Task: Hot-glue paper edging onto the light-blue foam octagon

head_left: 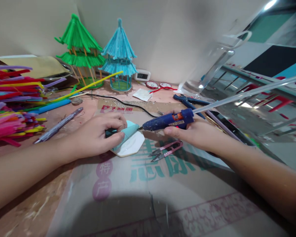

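My left hand (103,133) pinches a light blue sheet (132,131), raised along one side over a white board with angled corners (134,144). Some dark item shows under its curled fingers, too covered to name. In my right hand (197,133) is a blue hot glue gun (160,122), its tip at the sheet's right corner. From the back of the gun a long, clear glue stick (236,97) sticks out toward the upper right. Pink-handled thread snips (166,151) lie on the cardboard just below the gun.
Printed cardboard (123,204) covers the tabletop. Behind stand a green model pavilion (80,42) and a blue one (119,49). Colourful pipe cleaners (12,98) are heaped left, near a pen (59,125). Pliers (189,100) and a clear plastic jug (207,72) stand back right.
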Demonstrator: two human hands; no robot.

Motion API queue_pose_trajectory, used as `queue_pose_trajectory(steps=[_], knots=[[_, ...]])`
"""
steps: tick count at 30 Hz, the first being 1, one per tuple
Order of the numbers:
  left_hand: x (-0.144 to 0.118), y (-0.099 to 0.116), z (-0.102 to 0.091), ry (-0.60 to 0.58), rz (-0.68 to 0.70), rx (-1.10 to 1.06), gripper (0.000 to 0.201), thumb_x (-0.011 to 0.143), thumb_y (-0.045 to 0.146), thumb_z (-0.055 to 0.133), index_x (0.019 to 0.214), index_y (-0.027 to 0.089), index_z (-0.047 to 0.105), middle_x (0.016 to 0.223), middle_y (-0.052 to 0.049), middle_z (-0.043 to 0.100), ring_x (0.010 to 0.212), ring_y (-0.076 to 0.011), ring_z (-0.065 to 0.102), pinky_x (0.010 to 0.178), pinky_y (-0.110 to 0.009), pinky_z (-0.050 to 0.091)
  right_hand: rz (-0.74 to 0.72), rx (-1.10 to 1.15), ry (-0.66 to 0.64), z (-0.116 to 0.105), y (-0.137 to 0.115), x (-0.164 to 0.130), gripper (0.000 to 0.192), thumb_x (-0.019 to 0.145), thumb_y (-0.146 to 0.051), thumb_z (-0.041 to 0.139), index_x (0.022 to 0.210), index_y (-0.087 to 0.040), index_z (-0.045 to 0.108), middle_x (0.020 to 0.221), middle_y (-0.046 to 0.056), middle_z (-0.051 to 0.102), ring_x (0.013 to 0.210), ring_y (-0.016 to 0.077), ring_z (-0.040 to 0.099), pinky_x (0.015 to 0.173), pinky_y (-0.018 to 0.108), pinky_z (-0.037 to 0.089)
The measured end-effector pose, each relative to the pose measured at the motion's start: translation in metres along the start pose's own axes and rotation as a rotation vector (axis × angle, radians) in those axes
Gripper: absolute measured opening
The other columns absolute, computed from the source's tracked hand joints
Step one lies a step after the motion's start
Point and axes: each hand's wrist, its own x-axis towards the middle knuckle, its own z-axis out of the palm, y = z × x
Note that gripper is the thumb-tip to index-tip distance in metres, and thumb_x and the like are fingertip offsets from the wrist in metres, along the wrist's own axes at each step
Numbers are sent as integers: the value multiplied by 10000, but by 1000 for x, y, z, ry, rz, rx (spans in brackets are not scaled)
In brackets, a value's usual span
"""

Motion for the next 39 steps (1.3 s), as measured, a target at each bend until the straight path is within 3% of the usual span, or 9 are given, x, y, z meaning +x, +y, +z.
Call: queue_pose_trajectory(steps=[4, 16, 25, 33, 39], knots=[[0, 1, 0, -9, -7, -5, 199, 816, 210, 486, 620, 176, 502, 822, -6, 593, 768, -140, 563, 693, -255, 417, 28, -3, -5, -4, -4, -1, 368, 793, -644, 667, 988, -348, 765, 996, 10, 770, 940, 331, 711, 865, 504, 574], [-2, -1, 1, -2, 2, 0, 197, 826, 202, 492, 632, 175, 508, 830, -8, 586, 780, -148, 551, 716, -272, 415, -113, 207, -188, -15, -9, -10, 351, 831, -531, 687, 1009, -240, 771, 884, 16, 780, 829, 233, 715, 764, 335, 575], [-1, 1, -1, -21, -7, 7, 182, 820, 209, 482, 656, 168, 549, 836, -14, 599, 785, -144, 565, 722, -257, 430, -128, 191, -139, -16, -9, -10, 368, 802, -512, 717, 1027, -221, 736, 909, 32, 763, 866, 252, 705, 762, 333, 566], [0, 1, -1, -23, 5, 28, 188, 816, 199, 480, 639, 171, 539, 834, -12, 607, 765, -144, 564, 700, -252, 430, -111, 253, -205, -14, -7, -11, 370, 834, -539, 687, 998, -207, 680, 943, 39, 740, 911, 239, 694, 810, 328, 540], [-1, 0, -1, -8, 15, 20, 193, 818, 198, 485, 632, 168, 526, 831, -12, 606, 757, -137, 566, 699, -244, 429, -113, 247, -140, -10, -8, -12, 403, 832, -542, 690, 1079, -233, 615, 925, 13, 711, 859, 215, 681, 745, 313, 541]])
